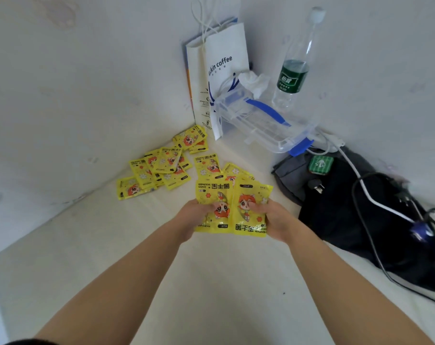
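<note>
Two yellow hand-warmer packets with a cartoon figure are held up side by side over the pale surface. My left hand (195, 215) grips the left packet (212, 195), its print upside down. My right hand (273, 217) grips the right packet (251, 202), thumb on its front. Several more yellow packets (156, 170) lie scattered near the left wall, and a few others (207, 164) lie just beyond the held pair.
A white paper coffee bag (221, 63) stands in the corner. Beside it lies a clear plastic box with blue clips (266, 120), a tissue and a water bottle (295, 70). To the right, a black bag (341, 215) carries cables, a plug and a small green case (321, 165).
</note>
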